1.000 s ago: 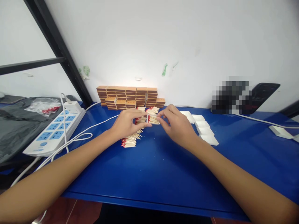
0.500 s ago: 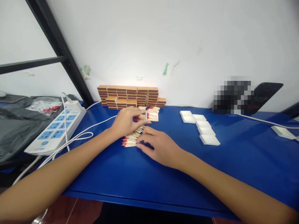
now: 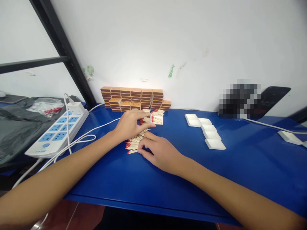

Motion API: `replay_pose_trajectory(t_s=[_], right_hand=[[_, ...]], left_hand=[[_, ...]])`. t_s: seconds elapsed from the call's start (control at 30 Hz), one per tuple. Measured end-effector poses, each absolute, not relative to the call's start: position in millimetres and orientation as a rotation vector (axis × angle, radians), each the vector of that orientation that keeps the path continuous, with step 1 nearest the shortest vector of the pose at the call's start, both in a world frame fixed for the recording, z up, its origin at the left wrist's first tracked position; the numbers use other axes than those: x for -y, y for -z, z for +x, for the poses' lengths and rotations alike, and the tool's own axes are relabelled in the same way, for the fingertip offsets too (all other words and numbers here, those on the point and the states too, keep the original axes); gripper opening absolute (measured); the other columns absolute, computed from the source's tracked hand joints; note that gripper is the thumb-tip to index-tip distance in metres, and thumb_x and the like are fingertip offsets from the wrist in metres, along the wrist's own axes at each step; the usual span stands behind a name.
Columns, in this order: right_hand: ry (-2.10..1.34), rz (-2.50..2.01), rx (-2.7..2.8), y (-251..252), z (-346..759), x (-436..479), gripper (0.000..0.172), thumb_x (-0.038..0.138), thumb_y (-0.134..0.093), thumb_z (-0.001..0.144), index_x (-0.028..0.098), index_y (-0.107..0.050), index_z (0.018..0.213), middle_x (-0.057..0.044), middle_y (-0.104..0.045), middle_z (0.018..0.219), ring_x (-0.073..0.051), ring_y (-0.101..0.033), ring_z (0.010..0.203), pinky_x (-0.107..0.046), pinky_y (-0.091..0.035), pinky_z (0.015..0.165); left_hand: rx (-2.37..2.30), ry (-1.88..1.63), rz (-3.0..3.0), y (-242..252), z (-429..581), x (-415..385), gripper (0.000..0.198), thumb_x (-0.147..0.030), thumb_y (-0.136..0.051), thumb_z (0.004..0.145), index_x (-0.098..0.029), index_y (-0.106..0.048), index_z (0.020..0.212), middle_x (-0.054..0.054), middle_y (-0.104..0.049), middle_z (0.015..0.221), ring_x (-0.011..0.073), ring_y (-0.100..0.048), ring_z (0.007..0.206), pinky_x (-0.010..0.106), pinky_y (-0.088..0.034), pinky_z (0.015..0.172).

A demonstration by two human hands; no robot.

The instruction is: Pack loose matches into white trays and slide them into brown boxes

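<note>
My left hand reaches over the red-headed matches, its thumb and fingers apart at the left side of a white tray that holds matches. It touches that tray's edge. My right hand is closed in a pinch on matches at the right side of a loose pile on the blue table. More matches lie behind the tray and partly under my left hand. The red heads in the pile point left.
Stacked brown matchboxes stand against the wall. Several white trays lie to the right. A power strip with white cables is at the left. A dark phone leans at the back right, beside a blurred patch.
My right hand has shifted slightly left and toward the table's front edge. A match now lies apart at the pile's near edge. My left hand has kept its place.
</note>
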State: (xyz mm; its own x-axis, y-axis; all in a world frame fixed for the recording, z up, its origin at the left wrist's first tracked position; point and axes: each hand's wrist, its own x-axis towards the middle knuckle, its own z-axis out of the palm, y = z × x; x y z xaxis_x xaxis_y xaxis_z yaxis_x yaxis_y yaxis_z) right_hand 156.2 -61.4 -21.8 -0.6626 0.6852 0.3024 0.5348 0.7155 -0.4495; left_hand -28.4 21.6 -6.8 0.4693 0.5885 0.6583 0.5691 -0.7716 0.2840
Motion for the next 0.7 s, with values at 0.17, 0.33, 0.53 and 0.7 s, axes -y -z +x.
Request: replay_pose_trajectory(t_s=[0.17, 0.33, 0.53, 0.7], right_hand=[[-0.475, -0.939, 2.476, 21, 157, 63, 0.008, 0.021, -0.061, 0.100, 0.018, -0.067, 0.098, -0.004, -0.064, 0.104, -0.016, -0.061, 0.084, -0.030, -0.047, 0.075], [-0.462, -0.932, 2.508, 19, 156, 64, 0.009, 0.022, -0.060, 0.101, 0.018, -0.068, 0.099, -0.004, -0.064, 0.104, -0.016, -0.061, 0.085, -0.030, -0.046, 0.075], [-0.479, -0.973, 2.580, 12, 155, 66, 0.010, 0.021, -0.058, 0.103, 0.016, -0.066, 0.099, -0.005, -0.063, 0.104, -0.016, -0.060, 0.085, -0.030, -0.046, 0.075], [-0.492, -1.008, 2.623, 8, 157, 67, 0.013, 0.023, -0.055, 0.105, 0.017, -0.064, 0.099, -0.005, -0.062, 0.105, -0.015, -0.059, 0.082, -0.030, -0.045, 0.075]], left_hand=[[-1.056, -1.203, 2.681, 7, -28, -21, 0.045, -0.057, -0.078, 0.085, -0.021, -0.078, 0.111, 0.005, -0.077, 0.092, 0.0205, -0.070, 0.084, 0.034, -0.053, 0.077], [-1.052, -1.206, 2.697, 7, -28, -22, 0.043, -0.057, -0.078, 0.085, -0.022, -0.078, 0.110, 0.004, -0.077, 0.091, 0.0199, -0.070, 0.083, 0.033, -0.052, 0.076], [-1.053, -1.204, 2.693, 6, -28, -21, 0.043, -0.056, -0.078, 0.086, -0.021, -0.079, 0.110, 0.005, -0.078, 0.094, 0.0203, -0.070, 0.085, 0.034, -0.054, 0.078], [-1.052, -1.210, 2.696, 7, -28, -22, 0.043, -0.056, -0.079, 0.085, -0.022, -0.078, 0.111, 0.005, -0.078, 0.093, 0.0208, -0.071, 0.085, 0.034, -0.054, 0.078]])
